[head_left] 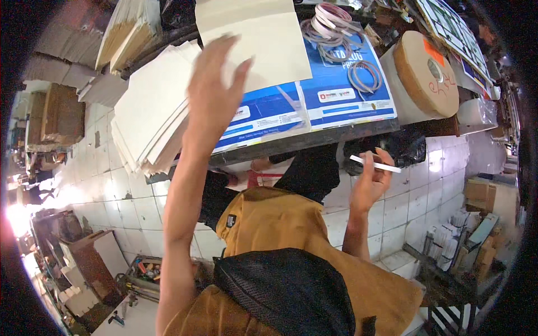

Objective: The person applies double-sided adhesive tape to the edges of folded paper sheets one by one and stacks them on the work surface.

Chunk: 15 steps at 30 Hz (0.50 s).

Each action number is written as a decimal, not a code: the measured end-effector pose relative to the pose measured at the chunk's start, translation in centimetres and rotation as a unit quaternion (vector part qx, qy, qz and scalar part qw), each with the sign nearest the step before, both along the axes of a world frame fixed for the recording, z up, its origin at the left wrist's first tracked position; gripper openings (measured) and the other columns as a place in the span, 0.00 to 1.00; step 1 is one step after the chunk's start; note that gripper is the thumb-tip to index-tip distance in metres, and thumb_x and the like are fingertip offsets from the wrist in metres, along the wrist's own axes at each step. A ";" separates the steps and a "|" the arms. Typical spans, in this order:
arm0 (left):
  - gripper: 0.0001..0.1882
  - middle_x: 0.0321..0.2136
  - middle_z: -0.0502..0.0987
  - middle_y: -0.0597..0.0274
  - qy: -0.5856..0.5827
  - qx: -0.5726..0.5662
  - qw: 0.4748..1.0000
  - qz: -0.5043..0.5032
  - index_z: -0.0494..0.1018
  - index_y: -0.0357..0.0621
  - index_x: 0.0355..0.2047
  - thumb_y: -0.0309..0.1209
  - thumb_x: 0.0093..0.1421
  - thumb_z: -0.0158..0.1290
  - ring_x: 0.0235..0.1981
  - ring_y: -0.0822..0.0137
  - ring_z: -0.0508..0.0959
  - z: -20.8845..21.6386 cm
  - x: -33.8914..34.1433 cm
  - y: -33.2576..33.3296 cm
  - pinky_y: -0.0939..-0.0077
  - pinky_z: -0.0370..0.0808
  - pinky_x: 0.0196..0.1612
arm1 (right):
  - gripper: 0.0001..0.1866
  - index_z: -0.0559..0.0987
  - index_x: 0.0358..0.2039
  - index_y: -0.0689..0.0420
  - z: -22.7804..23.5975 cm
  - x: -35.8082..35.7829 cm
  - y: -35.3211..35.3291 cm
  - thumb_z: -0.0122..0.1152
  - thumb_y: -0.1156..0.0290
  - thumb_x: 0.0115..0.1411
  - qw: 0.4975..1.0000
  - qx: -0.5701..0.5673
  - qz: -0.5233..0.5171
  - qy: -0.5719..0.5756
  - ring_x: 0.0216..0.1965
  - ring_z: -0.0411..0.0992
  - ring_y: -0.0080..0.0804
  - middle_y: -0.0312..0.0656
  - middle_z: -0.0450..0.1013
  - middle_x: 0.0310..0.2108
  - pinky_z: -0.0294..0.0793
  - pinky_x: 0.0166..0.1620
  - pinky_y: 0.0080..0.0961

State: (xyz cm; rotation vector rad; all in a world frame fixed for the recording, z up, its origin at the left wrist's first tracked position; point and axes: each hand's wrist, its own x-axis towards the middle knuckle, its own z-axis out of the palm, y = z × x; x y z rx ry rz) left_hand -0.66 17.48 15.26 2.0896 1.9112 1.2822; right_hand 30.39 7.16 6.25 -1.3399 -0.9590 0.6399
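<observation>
My left hand [213,92] reaches over the left edge of a cream paper sheet [269,47], fingers and thumb apart and holding nothing. Its fingertips are slightly blurred, and I cannot tell whether they touch the paper. Beside it, on the left, lies a fanned stack of cream sheets [151,95]. My right hand [368,185] is off the table's front edge, closed around a short, flat white stick [375,163]. Under the cream sheet, blue and white printed sheets [347,109] cover the table top. Coils of thin banding [330,28] rest on them.
A large roll of tape-like material [428,73] stands at the table's right, near a clear-wrapped white roll [476,115]. More paper stacks [131,33] sit at the back left. Below are white floor tiles [134,213]. A cluttered tray [148,269] is at the lower left.
</observation>
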 end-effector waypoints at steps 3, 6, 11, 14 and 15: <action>0.28 0.63 0.70 0.42 0.066 0.006 0.997 -0.050 0.71 0.38 0.61 0.40 0.65 0.59 0.67 0.45 0.68 -3.3 1.5 5.0 0.55 0.66 0.68 | 0.14 0.75 0.52 0.61 0.3 -0.6 0.4 0.61 0.78 0.67 0.997 -0.013 0.051 0.062 0.40 0.76 0.25 0.42 0.76 0.38 0.74 0.45 0.23; 0.30 0.68 0.64 0.43 0.254 -0.053 0.965 -0.049 0.66 0.38 0.65 0.37 0.65 0.57 0.68 0.40 0.65 -5.0 3.1 6.3 0.49 0.68 0.67 | 0.14 0.75 0.52 0.61 -0.3 0.0 0.3 0.61 0.78 0.67 0.998 0.008 0.049 0.033 0.40 0.76 0.25 0.41 0.76 0.38 0.74 0.45 0.22; 0.33 0.72 0.55 0.43 0.380 -0.238 0.891 -0.078 0.61 0.37 0.67 0.25 0.61 0.52 0.68 0.32 0.63 -5.7 3.7 6.1 0.37 0.71 0.62 | 0.14 0.75 0.52 0.63 -0.6 0.3 3.7 0.62 0.79 0.67 0.997 0.055 0.021 0.046 0.41 0.77 0.29 0.43 0.76 0.40 0.78 0.48 0.26; 0.32 0.71 0.58 0.42 0.416 -0.199 0.884 -0.079 0.63 0.37 0.66 0.22 0.60 0.51 0.65 0.35 0.68 -5.6 3.4 6.6 0.44 0.77 0.57 | 0.12 0.77 0.48 0.61 -1.2 -1.2 7.4 0.66 0.78 0.64 0.994 0.088 0.021 0.053 0.40 0.74 0.26 0.40 0.75 0.39 0.76 0.44 0.22; 0.30 0.70 0.60 0.42 0.440 -0.164 0.878 -0.090 0.65 0.36 0.65 0.20 0.60 0.51 0.63 0.39 0.72 -5.4 3.1 6.9 0.49 0.82 0.52 | 0.12 0.77 0.48 0.62 -1.4 -1.7 8.6 0.66 0.78 0.64 0.994 0.098 0.023 0.034 0.40 0.74 0.26 0.41 0.75 0.39 0.75 0.45 0.22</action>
